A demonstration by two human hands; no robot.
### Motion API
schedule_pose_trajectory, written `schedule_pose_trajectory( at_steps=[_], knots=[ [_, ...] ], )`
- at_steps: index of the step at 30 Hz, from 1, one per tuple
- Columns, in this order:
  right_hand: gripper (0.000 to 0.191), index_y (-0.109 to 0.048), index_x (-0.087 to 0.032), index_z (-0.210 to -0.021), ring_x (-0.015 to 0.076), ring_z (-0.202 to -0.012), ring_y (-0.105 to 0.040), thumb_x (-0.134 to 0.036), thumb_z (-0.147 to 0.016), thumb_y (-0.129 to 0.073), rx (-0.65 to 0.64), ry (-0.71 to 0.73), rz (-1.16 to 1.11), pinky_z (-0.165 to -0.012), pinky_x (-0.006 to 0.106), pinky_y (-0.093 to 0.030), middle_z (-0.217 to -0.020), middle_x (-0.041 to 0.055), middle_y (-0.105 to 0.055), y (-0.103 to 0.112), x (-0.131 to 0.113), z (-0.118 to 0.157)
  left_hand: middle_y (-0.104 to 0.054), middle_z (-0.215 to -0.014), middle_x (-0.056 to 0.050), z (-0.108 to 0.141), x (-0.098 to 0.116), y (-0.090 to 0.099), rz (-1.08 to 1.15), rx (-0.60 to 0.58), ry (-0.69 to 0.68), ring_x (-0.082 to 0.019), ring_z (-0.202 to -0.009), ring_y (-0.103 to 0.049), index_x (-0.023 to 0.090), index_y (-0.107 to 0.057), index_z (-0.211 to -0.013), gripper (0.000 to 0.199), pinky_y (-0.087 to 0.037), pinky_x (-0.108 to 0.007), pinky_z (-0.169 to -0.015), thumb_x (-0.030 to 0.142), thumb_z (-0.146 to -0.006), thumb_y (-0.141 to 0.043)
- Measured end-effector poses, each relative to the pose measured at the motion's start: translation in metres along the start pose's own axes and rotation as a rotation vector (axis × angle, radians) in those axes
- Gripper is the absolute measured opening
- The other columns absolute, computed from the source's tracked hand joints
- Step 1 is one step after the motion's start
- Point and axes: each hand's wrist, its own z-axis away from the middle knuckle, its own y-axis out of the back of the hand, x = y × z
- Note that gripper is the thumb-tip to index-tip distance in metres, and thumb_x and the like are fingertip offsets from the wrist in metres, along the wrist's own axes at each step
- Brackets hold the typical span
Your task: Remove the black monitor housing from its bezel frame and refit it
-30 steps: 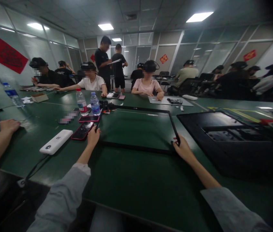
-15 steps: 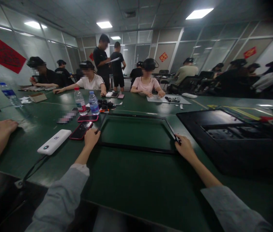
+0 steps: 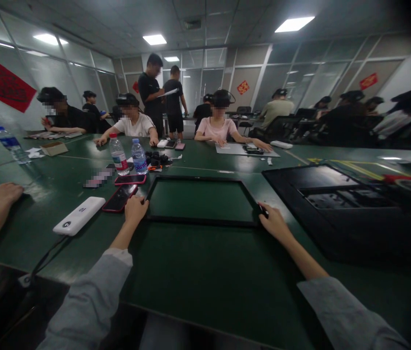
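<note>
Bezel (image 3: 201, 222), black, rectangular and hollow, apparently for a screen. Was gripped by left short side in left hand (image 3: 136, 209), with fingers folded almost closed round strip, and by right short side, close to near corner, in right hand (image 3: 274, 222), likewise curled tight. Was held from opposite ends, probably to stop so thin a rim from flexing or twisting. Sat low over green tabletop (image 3: 205, 272); could not tell whether touching. Stretched lengthwise from left to right, with far long strip, bearing a small unreadable mark, pointing away across tabletop. Lay between red-edged phone (image 3: 120, 198) and white power bank (image 3: 79, 216) on left and large black panel (image 3: 287, 197) on right, presumably placed outward to leave room for so wide a span.
</note>
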Motion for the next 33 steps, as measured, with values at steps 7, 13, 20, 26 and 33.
schedule_pose_trajectory(
  at_steps=[7, 13, 20, 26, 33],
  knots=[
    [0.056, -0.059, -0.008, -0.136, 0.0308, -0.116, -0.059, -0.021, -0.083, -0.046, -0.024, -0.013, 0.056, -0.102, 0.048, -0.046, -0.121, 0.0182, -0.067, -0.0050, 0.0018, 0.0003, -0.066, -0.118, -0.016, 0.0015, 0.0016, 0.0002, -0.035, 0.008, -0.030, -0.029, -0.111, -0.063, 0.018, -0.074, -0.119, 0.038, -0.050, -0.037, -0.096, 0.038, -0.093, -0.053],
    [0.052, -0.062, -0.007, -0.128, 0.0310, -0.115, -0.059, -0.019, -0.081, -0.045, 0.014, 0.007, 0.102, -0.107, 0.048, -0.039, -0.119, 0.0195, -0.067, -0.0069, -0.0026, -0.0021, -0.065, -0.119, -0.016, 0.0043, 0.0052, 0.0032, -0.064, -0.002, -0.030, -0.030, -0.110, -0.063, 0.019, -0.073, -0.119, 0.039, -0.051, -0.038, -0.093, 0.039, -0.093, -0.052],
    [0.051, -0.062, -0.005, -0.128, 0.0327, -0.113, -0.055, -0.022, -0.083, -0.045, 0.048, -0.010, 0.139, -0.100, 0.050, -0.042, -0.115, 0.0214, -0.064, -0.0062, -0.0034, 0.0009, -0.066, -0.119, -0.015, 0.0052, 0.0068, 0.0052, -0.061, -0.010, -0.025, -0.029, -0.108, -0.063, 0.020, -0.071, -0.123, 0.040, -0.051, -0.037, -0.089, 0.040, -0.094, -0.051],
    [0.052, -0.061, -0.009, -0.130, 0.0313, -0.109, -0.055, -0.022, -0.082, -0.048, 0.024, -0.012, 0.118, -0.097, 0.047, -0.044, -0.113, 0.0181, -0.063, -0.0055, -0.0011, 0.0007, -0.064, -0.123, -0.017, 0.0040, 0.0062, 0.0045, -0.058, -0.020, -0.020, -0.031, -0.111, -0.063, 0.019, -0.070, -0.123, 0.041, -0.051, -0.039, -0.090, 0.040, -0.094, -0.050],
    [0.056, -0.058, -0.009, -0.135, 0.0315, -0.114, -0.056, -0.019, -0.081, -0.045, -0.001, 0.000, 0.083, -0.099, 0.047, -0.045, -0.119, 0.0184, -0.064, -0.0059, 0.0017, -0.0006, -0.062, -0.133, -0.016, 0.0017, 0.0072, 0.0011, 0.053, -0.019, -0.048, -0.028, -0.124, -0.059, 0.016, -0.062, -0.133, 0.047, -0.047, -0.036, -0.101, 0.039, -0.093, -0.054]
  ],
)
